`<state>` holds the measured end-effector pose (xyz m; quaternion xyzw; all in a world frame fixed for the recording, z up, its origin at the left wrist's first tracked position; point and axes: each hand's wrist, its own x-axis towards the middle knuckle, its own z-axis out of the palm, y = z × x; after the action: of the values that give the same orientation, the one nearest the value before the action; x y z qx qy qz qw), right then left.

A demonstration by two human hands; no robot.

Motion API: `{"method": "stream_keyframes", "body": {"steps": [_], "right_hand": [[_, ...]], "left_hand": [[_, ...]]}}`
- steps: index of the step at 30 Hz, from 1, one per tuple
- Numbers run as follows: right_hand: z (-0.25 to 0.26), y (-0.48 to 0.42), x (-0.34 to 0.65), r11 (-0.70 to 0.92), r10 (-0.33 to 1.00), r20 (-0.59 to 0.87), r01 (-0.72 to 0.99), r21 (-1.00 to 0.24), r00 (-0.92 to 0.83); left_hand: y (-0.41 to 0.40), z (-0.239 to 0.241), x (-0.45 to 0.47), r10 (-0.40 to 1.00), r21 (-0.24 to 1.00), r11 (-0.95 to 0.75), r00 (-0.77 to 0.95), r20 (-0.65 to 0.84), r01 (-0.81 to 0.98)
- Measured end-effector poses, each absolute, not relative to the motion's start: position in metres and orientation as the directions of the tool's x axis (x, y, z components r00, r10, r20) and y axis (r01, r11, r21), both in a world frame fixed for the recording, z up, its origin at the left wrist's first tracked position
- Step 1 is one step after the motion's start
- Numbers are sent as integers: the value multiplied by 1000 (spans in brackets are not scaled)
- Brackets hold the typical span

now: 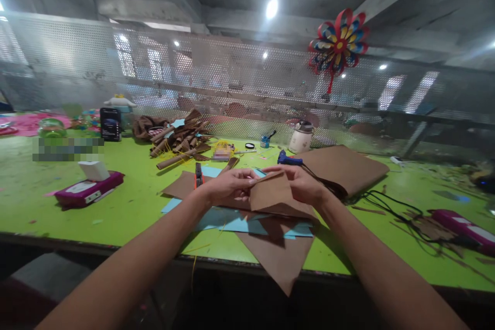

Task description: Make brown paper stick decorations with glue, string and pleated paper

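A piece of brown paper (pixel 270 196) is held up between my two hands, its top edge folded or rolled over. My left hand (pixel 234 184) pinches it at the left end, and my right hand (pixel 303 183) grips the right end, thumb and fingers closed on it. Below lie light blue paper sheets (pixel 247 226) and more brown paper (pixel 284 263), one pointed corner hanging over the table's front edge. An orange-and-black tool (pixel 198 175) lies just left of my left hand. Beyond my right hand rests a blue glue gun (pixel 290 158).
Rolled brown paper pieces (pixel 185 139) are heaped at the back left. A large folded brown sheet (pixel 342 165) and a white jar (pixel 301 136) are at the back right. Purple power strips (pixel 91 189) lie on both sides, with black cables (pixel 394 206) at right. A phone (pixel 110 125) stands upright.
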<state>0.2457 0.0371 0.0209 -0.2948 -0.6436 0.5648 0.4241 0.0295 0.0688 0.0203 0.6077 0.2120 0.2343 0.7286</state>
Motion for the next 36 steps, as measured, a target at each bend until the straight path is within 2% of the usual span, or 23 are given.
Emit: {"method": "stream_keyframes", "body": {"steps": [2,6,8,12,14,17,22,24,28,36], "right_hand": [[23,32,240,260,826,249,-50,-964,-506],[21,32,235,380,810,335,-4,-925,-481],[19,36,236,388,821,348,-6,-922,-453],[17,40,240,338,843,300,6,-941,-446],[18,41,241,293,850,235,52,-955,-472],[18,40,241,278,847,155,176,-944,-509],[17,39,237,315,878,127,356,-880,-462],[18,38,235,321,890,138,384,-866,-434],[21,38,234,352,914,218,402,-845,-342],[19,38,233,367,929,301,415,-833,-216]], "left_hand": [[66,21,30,543,982,175,839,-34,-74],[64,19,31,431,995,100,902,-32,-13],[67,17,33,467,999,50,884,-30,7],[77,14,36,718,999,-45,696,19,19],[81,14,36,795,997,-67,603,68,-24],[80,16,36,796,995,-80,596,101,-61],[74,17,38,724,916,-376,661,197,140],[76,15,38,721,884,-436,653,231,169],[83,14,36,758,877,-448,593,271,172],[84,12,32,758,884,-432,602,251,176]]}}
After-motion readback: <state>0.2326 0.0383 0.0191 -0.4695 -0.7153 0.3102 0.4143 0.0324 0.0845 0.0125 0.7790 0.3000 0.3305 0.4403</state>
